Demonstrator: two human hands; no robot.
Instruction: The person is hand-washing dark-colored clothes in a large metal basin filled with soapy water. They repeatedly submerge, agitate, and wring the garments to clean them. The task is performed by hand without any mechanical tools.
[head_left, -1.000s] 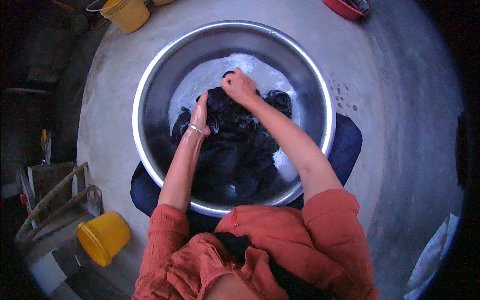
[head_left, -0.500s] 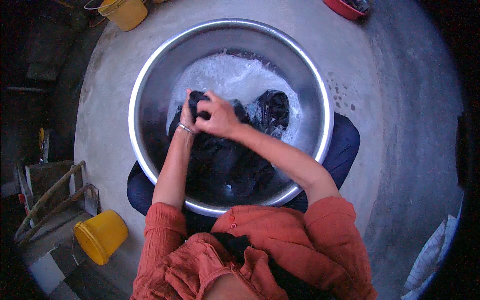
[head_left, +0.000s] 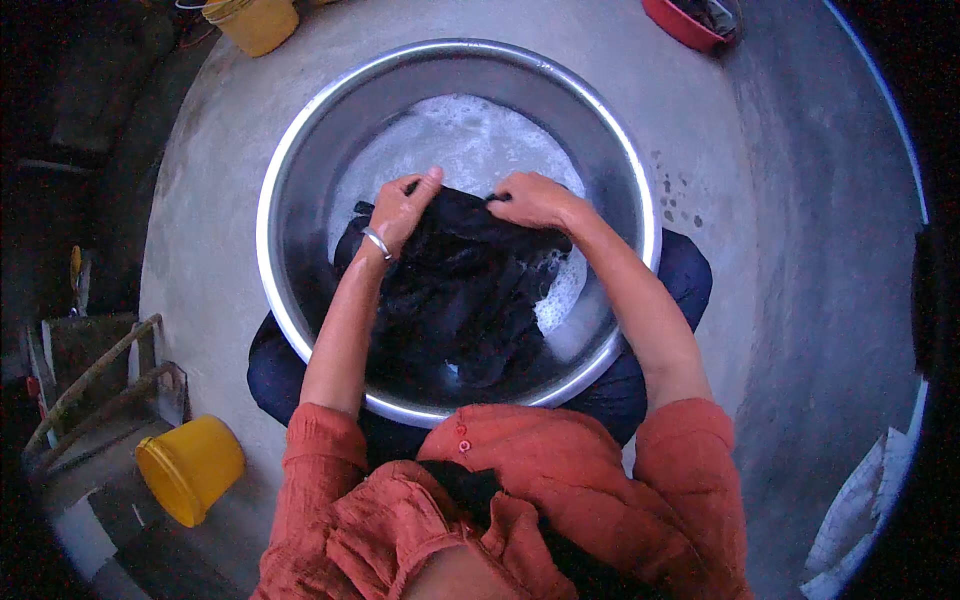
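**Both hands gripping dark cloth in steel basin**

We see a big round steel basin (head_left: pixel 300 140) on a concrete floor (head_left: pixel 790 250), filling the frame centre. Inside it sits soapy water (head_left: pixel 470 135), foam toward 12 o'clock, and a wet dark garment (head_left: pixel 455 300) heaped from the centre down to 6 o'clock. Our left hand (head_left: pixel 400 210) is closed on the garment's upper edge at about 11 o'clock of the heap, a silver bangle (head_left: pixel 376 242) on the wrist. Our right hand (head_left: pixel 530 200) is clenched on the same edge at about 1 o'clock, fingers curled into the cloth. The hands are near each other, not touching. Orange sleeves (head_left: pixel 330 470) sit at 6 o'clock. A yellow bucket (head_left: pixel 190 468) lies at 8 o'clock of the basin, another yellow container (head_left: pixel 252 22) at 11 o'clock, a red tub (head_left: pixel 690 20) at 1 o'clock, well apart from the basin.
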